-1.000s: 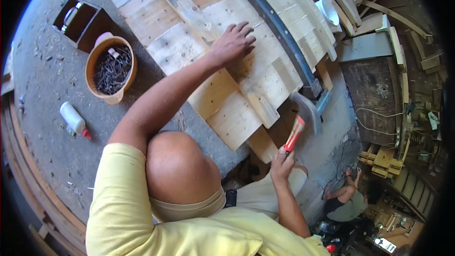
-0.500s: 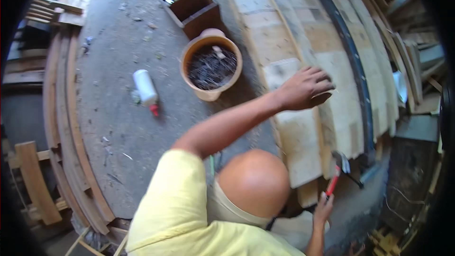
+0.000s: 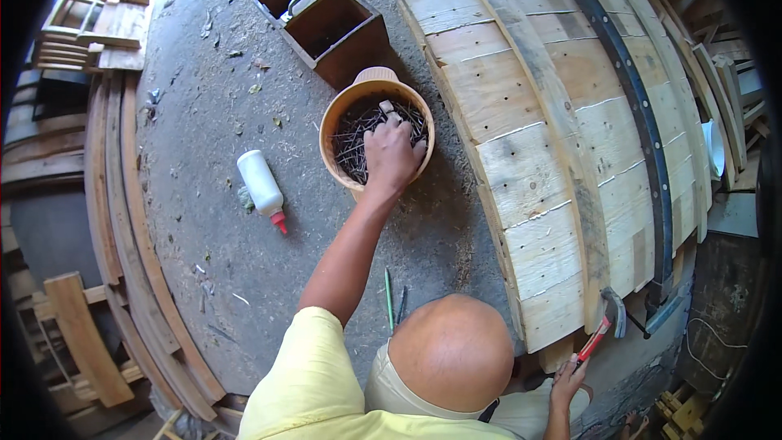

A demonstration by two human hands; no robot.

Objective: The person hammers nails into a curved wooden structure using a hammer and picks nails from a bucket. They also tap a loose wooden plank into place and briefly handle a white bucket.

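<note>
My left hand (image 3: 390, 151) is down inside an orange-tan plastic bowl (image 3: 330, 156), touching the heap of dark nails (image 3: 350, 147) in it. Its thumb stands apart from the bent fingers, whose tips are partly hidden. A small pale block (image 3: 385, 106) lies on the nails beyond the fingers. At the lower right my right hand (image 3: 566, 383) is closed round the red handle of a claw hammer (image 3: 592, 342), its metal head up by the near end of a panel of pale wooden boards (image 3: 538, 253). A long batten (image 3: 542, 90) lies across these boards.
A dark metal bar clamp (image 3: 631, 90) spans the panel. Beyond the bowl stands a brown wooden box (image 3: 350, 41) with a roll of tape (image 3: 303, 2). A white glue bottle with a red tip (image 3: 261, 183) and a green pencil (image 3: 388, 297) lie on the floor. Planks (image 3: 122, 220) line the left.
My left hand has moved left from over the boards down into the bowl of nails. My right hand still holds the hammer. The whole view has shifted slightly.
</note>
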